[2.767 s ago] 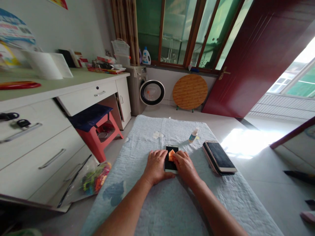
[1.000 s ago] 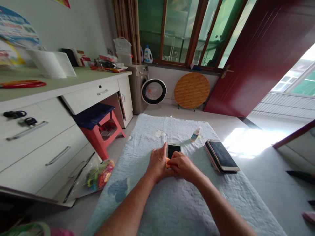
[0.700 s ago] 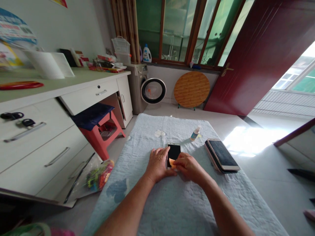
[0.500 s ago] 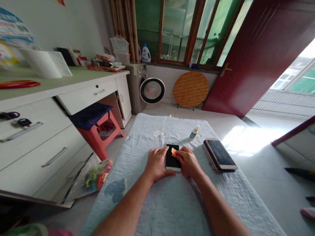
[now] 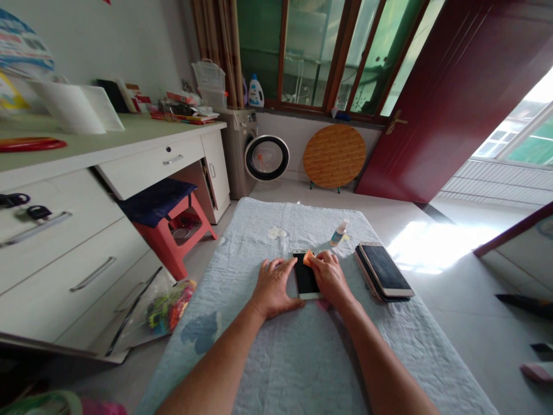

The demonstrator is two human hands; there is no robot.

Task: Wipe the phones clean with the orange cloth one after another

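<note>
- Phone (image 5: pixel 306 282): dark screen, pale bezel; lies flat, screen up, on the cloth-covered bench (image 5: pixel 280 357).
- Position: between the two hands — immediately right of the left hand (image 5: pixel 273 287) and left of the right hand (image 5: pixel 332 279), which overlaps its right edge.
- Left hand: fingers and thumb spread apart, index fingertip at the phone's left edge, thumb near its lower left corner.
- Right hand: fingertips pinched together on an orange cloth (image 5: pixel 307 257) — folded, positioned over the far end of the screen.
- Adjacent: spray bottle (image 5: pixel 339 233), upright, beyond the right hand.
</note>
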